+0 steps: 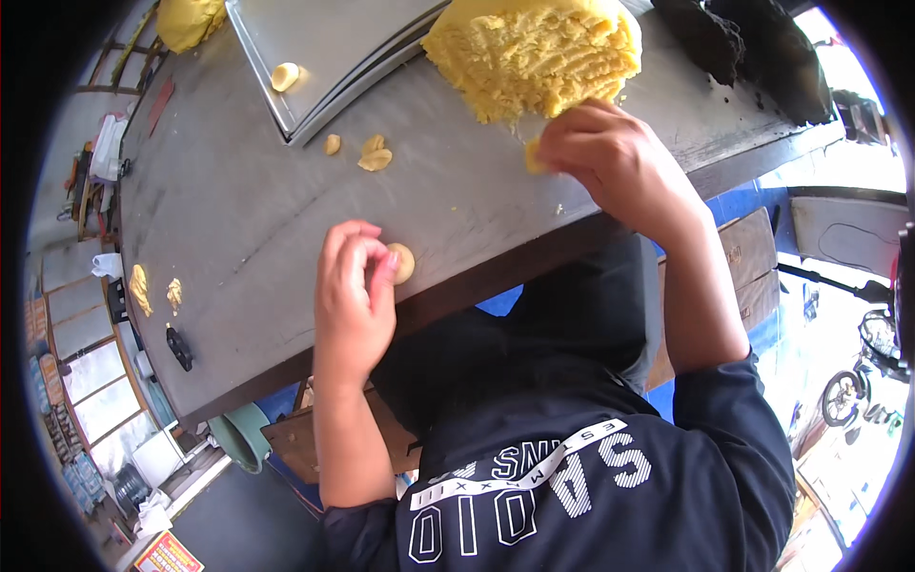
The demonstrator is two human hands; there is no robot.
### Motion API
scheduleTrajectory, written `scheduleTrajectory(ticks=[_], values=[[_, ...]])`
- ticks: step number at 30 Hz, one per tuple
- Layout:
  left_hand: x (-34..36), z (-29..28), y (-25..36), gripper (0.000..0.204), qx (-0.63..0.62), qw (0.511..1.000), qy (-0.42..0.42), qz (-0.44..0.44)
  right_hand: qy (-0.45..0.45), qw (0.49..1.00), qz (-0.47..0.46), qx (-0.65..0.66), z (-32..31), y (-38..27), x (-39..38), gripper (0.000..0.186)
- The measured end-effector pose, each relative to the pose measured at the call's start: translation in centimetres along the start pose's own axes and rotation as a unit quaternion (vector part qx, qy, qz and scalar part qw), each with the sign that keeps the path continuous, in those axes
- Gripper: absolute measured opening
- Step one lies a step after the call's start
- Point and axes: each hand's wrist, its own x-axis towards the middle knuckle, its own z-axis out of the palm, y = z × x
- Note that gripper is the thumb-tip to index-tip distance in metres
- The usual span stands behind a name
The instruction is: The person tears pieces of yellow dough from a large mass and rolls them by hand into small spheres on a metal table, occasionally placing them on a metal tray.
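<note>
My left hand (355, 300) is at the table's front edge, its curled fingers on a pale round piece of dough (403, 262). My right hand (629, 176) pinches a small yellow bit of dough (533, 155), slightly blurred, just below a big rough slab of yellow dough (529, 52). A metal tray (339, 33) at the top holds one short pale dough piece (284, 76). Below the tray lie a small lump (333, 144) and several flattened scraps (376, 153) on the grey worktop (229, 210).
Another yellow mass (191, 19) sits at the far left corner, a crumpled black bag (782, 67) at the right. Yellow crumbs (140, 291) and a small black object (178, 346) lie on the left. Below are a green container (238, 443) and cardboard (720, 296); a motorbike (872, 353) stands beyond.
</note>
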Motion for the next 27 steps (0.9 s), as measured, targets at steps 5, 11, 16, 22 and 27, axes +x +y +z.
scheduleTrajectory(ticks=[5, 11, 16, 22, 27], values=[[4.6, -1.3, 2.7, 0.012, 0.210, 0.973, -0.095, -0.015, -0.098, 0.989, -0.035, 0.109, -0.9, -0.9, -0.9, 0.014], [3.8, 0.9, 0.2, 0.009, 0.266, 0.958, 0.035, 0.098, 0.008, 0.994, -0.009, 0.110, 0.1, -0.2, -1.1, 0.023], [1.5, -1.4, -3.8, 0.022, -0.127, 0.986, -0.023, 0.102, 0.072, 0.988, 0.033, 0.133, 1.0, -1.6, -1.0, 0.027], [8.8, -1.8, -2.6, 0.037, -0.461, 0.868, 0.178, -0.041, 0.128, 0.989, 0.070, -0.030, 2.1, -4.6, -0.8, 0.020], [12.2, -2.4, -7.0, 0.025, 0.189, 0.969, 0.120, 0.103, 0.091, 0.990, 0.056, -0.095, 6.1, -5.9, 0.9, 0.015]])
